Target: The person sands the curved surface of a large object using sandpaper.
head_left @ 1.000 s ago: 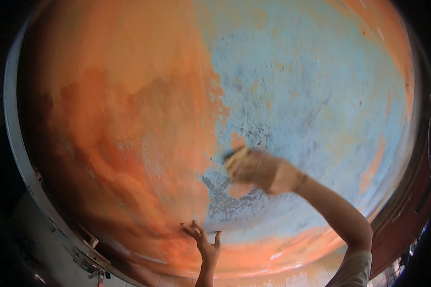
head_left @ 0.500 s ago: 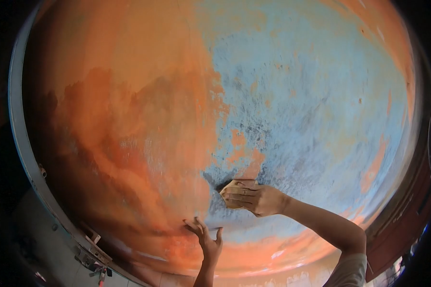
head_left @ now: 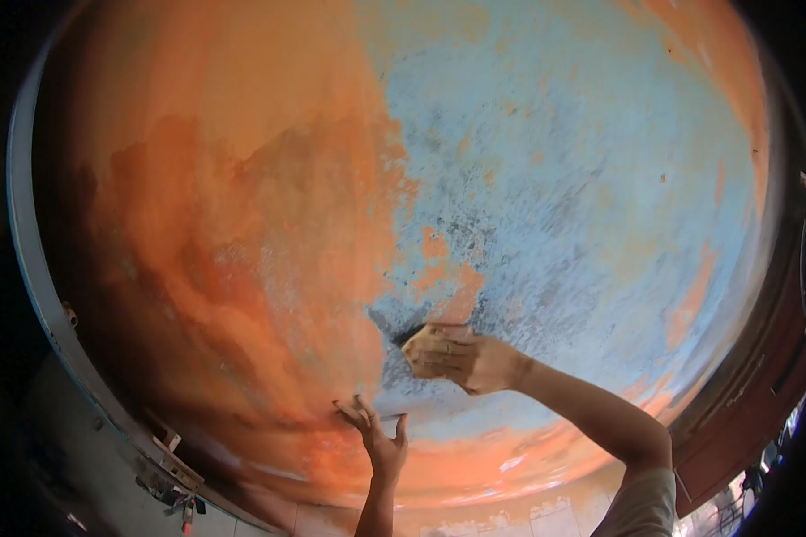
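Observation:
In front of me is a wall (head_left: 242, 206) with worn orange paint on the left and a light blue, dark-speckled patch (head_left: 600, 215) on the right. My right hand (head_left: 479, 361) presses a folded tan pad (head_left: 418, 352) flat against the lower blue area, by a dark grey smudge. I cannot make out the pad's material. Lower and to the left, my left hand (head_left: 381, 443) has its fingers spread, with fingertips at or close to the orange surface. A thin dark line shows by its thumb; whether it is a mark or a shadow is unclear.
A grey-blue frame edge (head_left: 25, 206) curves down the left side, with a small metal fitting (head_left: 70, 313) on it. Small items (head_left: 184, 506) hang at lower left. At lower right stands a dark red-brown panel (head_left: 721, 461), with clutter beyond it.
The whole view has shifted slightly, so the wall and both hands appear a little higher and further left. The pad stays pressed at nearly the same spot; the left hand stays spread.

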`<state>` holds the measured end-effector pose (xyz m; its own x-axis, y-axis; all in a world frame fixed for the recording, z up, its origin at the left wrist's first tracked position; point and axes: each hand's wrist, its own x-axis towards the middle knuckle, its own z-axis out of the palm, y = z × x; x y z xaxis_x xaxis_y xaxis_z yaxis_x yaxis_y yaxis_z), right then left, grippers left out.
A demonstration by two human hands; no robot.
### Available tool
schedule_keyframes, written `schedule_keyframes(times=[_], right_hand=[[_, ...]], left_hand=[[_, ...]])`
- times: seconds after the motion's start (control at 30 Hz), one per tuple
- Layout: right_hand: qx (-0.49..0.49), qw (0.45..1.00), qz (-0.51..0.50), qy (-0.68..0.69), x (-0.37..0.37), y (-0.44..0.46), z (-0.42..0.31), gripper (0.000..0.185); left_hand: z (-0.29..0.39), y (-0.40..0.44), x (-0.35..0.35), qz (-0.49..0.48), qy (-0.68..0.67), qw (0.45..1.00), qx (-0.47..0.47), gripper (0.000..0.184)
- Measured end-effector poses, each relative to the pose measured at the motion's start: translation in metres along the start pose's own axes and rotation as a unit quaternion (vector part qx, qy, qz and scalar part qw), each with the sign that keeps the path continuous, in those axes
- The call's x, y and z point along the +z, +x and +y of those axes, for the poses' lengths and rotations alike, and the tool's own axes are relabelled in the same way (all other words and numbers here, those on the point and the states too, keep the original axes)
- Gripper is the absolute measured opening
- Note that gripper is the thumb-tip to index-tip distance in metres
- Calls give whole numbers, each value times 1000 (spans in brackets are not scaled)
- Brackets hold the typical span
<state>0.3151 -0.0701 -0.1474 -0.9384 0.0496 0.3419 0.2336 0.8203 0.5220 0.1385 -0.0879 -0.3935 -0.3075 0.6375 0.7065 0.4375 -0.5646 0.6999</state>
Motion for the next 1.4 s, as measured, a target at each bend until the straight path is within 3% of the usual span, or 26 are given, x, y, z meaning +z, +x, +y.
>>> schedule_keyframes(times=[0.1,0.13,0.2,0.27,0.37,0.47,0.53,0.63,0.67,0.73,0.8,0.9,0.93,1.0,1.07,1.2,1.27,1.33,1.4], right_hand=[[-22,999,-6,34,-11,8,26,42],[2,987,-61,-147,-52,32,26,43],[39,987,82,-134,-88,29,61,46],[135,962,129,-200,-109,28,90,48],[187,938,183,-226,-93,38,85,49],[52,971,12,-232,-41,19,37,44],[32,997,-37,-58,-10,7,10,43],[-42,996,-59,-56,-21,11,19,47],[-15,999,-17,-31,-32,17,28,48],[5,982,55,-180,-59,19,61,44],[89,969,83,-216,-103,32,79,48],[172,944,159,-231,-101,37,85,51],[151,946,155,-243,-92,39,74,53],[60,944,36,-322,-55,30,54,52],[-3,982,-8,-189,-6,-3,25,48],[-43,997,-32,-47,-11,-5,19,47],[-5,999,6,-49,-40,3,50,51],[92,968,103,-211,-87,18,77,52],[193,934,192,-229,-99,20,89,50]], left_hand=[[-3,-2,3,-2,4,1000,0,97],[-3,-3,3,-7,-6,1000,-8,98],[-2,-2,3,-16,-21,999,-19,98],[-2,-3,3,-8,23,1000,-9,101],[-4,-4,2,-12,21,1000,0,101],[-16,-11,5,-37,21,999,-24,102],[-5,-8,4,-28,1,999,-35,103],[-3,-7,5,-16,2,999,-33,105],[-5,-7,6,-15,25,999,-23,106],[-12,-6,4,-26,32,999,-6,105],[-10,-8,5,-41,36,998,1,105],[-1,-3,2,-22,55,998,7,107],[0,-2,1,-22,59,998,8,106],[-1,-3,2,-20,63,998,7,105],[-8,-6,5,-35,48,998,1,104],[-13,-8,10,-42,11,999,-24,104],[2,-4,3,-19,40,999,-17,104],[6,-2,0,-21,38,999,-30,104],[10,-6,0,-25,37,998,-47,104]])
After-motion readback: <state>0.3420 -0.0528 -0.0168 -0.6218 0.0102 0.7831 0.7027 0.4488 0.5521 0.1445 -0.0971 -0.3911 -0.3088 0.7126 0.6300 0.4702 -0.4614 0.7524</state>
